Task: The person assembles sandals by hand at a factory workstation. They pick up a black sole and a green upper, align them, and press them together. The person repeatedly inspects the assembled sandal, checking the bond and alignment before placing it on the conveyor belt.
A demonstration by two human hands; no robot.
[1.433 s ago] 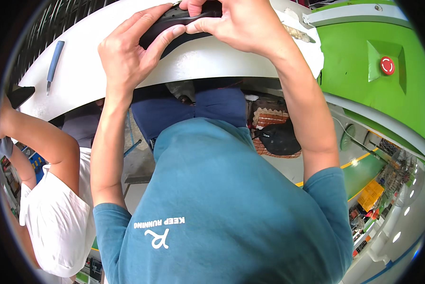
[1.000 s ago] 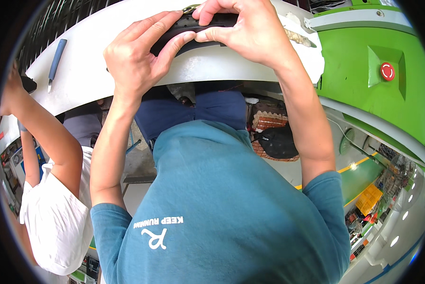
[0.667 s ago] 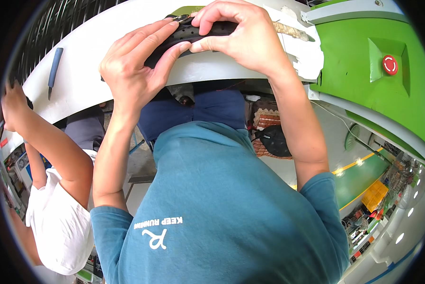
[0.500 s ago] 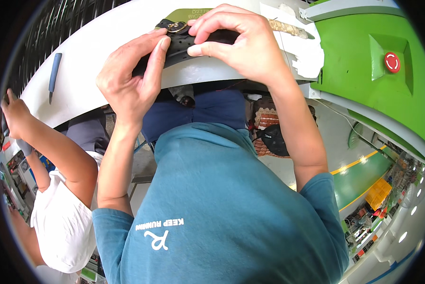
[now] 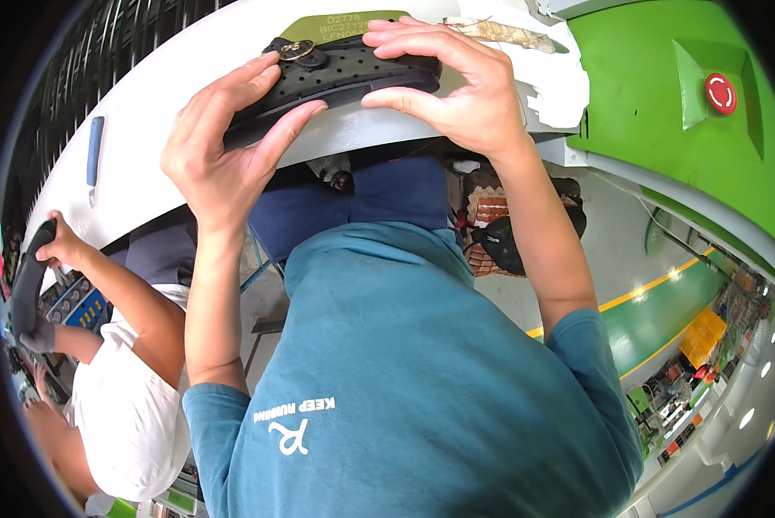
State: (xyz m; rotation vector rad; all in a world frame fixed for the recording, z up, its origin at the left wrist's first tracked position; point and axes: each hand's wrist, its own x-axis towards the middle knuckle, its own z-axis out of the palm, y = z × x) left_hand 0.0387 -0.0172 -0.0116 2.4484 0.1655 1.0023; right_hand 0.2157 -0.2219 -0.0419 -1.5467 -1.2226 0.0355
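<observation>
A black shoe (image 5: pixel 344 73) with a dotted upper, a dark sole edge and a gold-coloured ring ornament (image 5: pixel 297 50) lies on its side at the table's near edge. An olive-green shoe last (image 5: pixel 314 30) with printed marks shows out of its far side. My left hand (image 5: pixel 219 142) cups the shoe's left end, fingers on the upper near the ornament and thumb along the sole edge. Around its right end curves my right hand (image 5: pixel 465 91), fingers over the top and thumb at the lower edge.
The white curved table (image 5: pixel 154 104) carries a blue-handled knife-like tool (image 5: pixel 95 160) and a stained stick (image 5: pixel 504 34) on white paper (image 5: pixel 560 95). A green machine (image 5: pixel 638 78) with a red button (image 5: pixel 721 93) stands right. At left a co-worker (image 5: pixel 133 406) holds a dark piece (image 5: pixel 29 276).
My thumbs and fingers have spread from a pinch near the ornament to a wider hold. The shoe shows more of its upper. The co-worker's hand has moved down, off the table.
</observation>
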